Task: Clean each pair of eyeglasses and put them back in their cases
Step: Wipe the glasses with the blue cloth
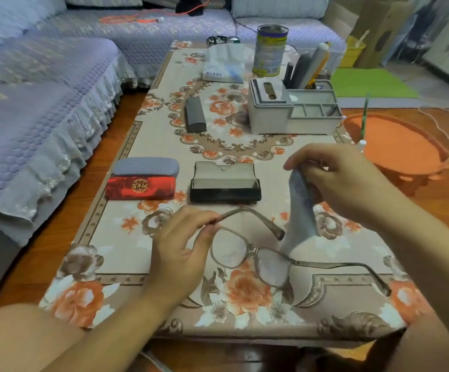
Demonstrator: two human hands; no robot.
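Left hand [180, 253] pinching eyeglasses [247, 257] by a temple, right hand [344, 181] gripping cleaning cloth [299, 210], open black case [225, 182] behind

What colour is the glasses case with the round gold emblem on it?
Red, with a grey-blue lid: the red case, seen in the head view.

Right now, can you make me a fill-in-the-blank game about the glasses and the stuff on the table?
1. The left hand pinches one ___ of the eyeglasses.
2. The right hand holds a pale blue ___.
3. The black case behind the eyeglasses is open and ___ inside.
4. The case with the grey lid has a ___ base.

Missing words: arm; cloth; empty; red
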